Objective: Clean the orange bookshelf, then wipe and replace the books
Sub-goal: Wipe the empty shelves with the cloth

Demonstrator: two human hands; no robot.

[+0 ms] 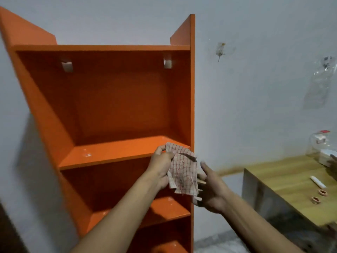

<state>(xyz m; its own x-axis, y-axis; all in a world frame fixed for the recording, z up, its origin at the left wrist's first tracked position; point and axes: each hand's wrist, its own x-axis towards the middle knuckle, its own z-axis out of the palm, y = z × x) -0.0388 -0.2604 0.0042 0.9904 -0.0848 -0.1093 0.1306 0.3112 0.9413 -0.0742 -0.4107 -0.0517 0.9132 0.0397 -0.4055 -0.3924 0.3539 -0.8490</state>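
The orange bookshelf [113, 106] stands against the white wall with no books on its shelves. In front of its right edge my left hand [161, 165] grips the top of a white cloth with a red check [184, 172]. The cloth hangs down between my two hands. My right hand [211, 189] is just to the right of the cloth, palm turned toward it, fingers spread and blurred behind the cloth's lower edge. No books are in view.
A wooden table [284, 178] stands to the right with a white tube [317, 182], two small orange rings [319, 196] and plastic-wrapped items [322, 143] at its far end. A hook and a clear bag hang on the wall.
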